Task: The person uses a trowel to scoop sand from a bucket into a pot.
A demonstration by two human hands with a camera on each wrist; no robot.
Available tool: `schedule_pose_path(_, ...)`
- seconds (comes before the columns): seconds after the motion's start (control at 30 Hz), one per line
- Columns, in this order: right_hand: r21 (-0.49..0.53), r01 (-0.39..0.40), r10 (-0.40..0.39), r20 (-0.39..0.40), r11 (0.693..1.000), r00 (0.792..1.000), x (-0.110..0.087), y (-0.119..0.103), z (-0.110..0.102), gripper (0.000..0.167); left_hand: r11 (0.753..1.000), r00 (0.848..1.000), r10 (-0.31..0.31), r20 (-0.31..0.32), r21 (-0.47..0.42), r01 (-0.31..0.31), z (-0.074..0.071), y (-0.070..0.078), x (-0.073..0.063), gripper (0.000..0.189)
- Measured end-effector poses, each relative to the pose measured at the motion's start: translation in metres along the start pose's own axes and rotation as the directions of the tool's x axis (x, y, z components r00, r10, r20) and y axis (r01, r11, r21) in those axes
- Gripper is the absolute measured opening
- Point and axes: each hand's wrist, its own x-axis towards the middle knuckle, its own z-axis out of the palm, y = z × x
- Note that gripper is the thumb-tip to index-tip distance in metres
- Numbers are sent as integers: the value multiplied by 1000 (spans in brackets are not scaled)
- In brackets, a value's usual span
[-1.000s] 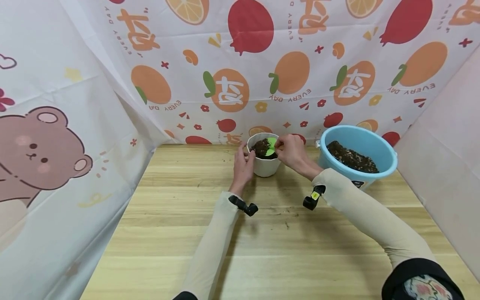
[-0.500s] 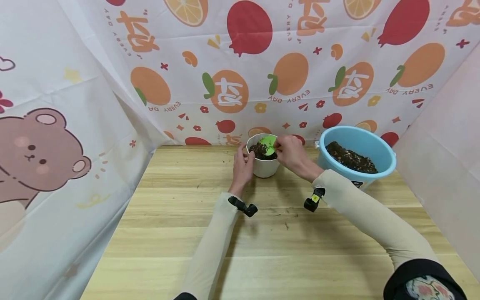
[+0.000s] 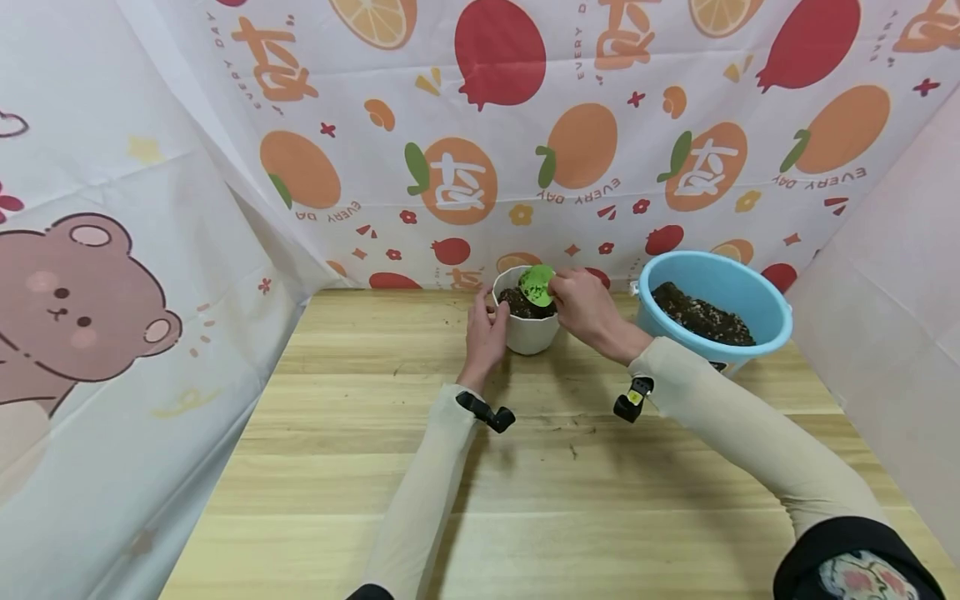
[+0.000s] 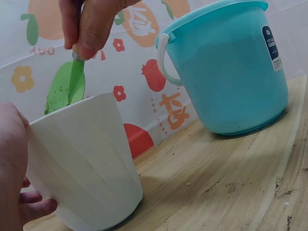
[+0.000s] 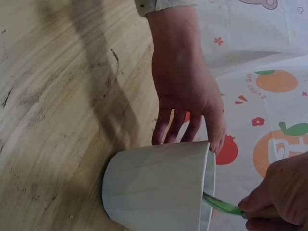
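Observation:
A white flowerpot (image 3: 532, 336) with dark soil (image 3: 525, 306) in it stands near the back of the table. My left hand (image 3: 486, 337) holds the pot's left side, its thumb by the rim and its fingers against the wall (image 5: 185, 101). In my right hand (image 3: 588, 307) is a small garden trowel (image 3: 537, 286), pinched by its wooden handle near the green blade. Bits of soil cling to the blade, which is tilted inside the pot's mouth. The left wrist view shows the blade (image 4: 67, 86) partly above the rim, its tip hidden by the pot wall.
A light blue bucket (image 3: 768, 335), part filled with soil (image 3: 701, 317), stands to the right, close to my right forearm. Its white handle (image 4: 168, 60) hangs at the side. Soil crumbs dot the wooden table (image 3: 570, 492). A fruit-print cloth (image 3: 517, 208) hangs behind.
The trowel blade has tipped and risen slightly in the pot, and its face is now speckled with soil. The soil clump at the left has spread lower. My left hand keeps its place.

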Motion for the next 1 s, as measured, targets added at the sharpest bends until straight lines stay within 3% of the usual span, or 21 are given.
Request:
schedule_pose_path(0.23,-160,121,-121,7,980,993,-4,1,0,26,1000,1000,9,4,13,-9,-1,0,1,54)
schedule_pose_path(0.53,-267,169,-173,9,949,985,-5,1,-4,27,1000,1000,10,4,4,-10,0,-1,3,55)
schedule_pose_path(0.63,-276,171,-174,13,946,985,-6,1,-7,27,1000,1000,13,4,-3,-13,0,-1,3,55)
schedule_pose_path(1.0,-169,121,-122,5,978,993,-6,7,-15,27,1000,1000,5,5,2,-5,0,-1,1,53)
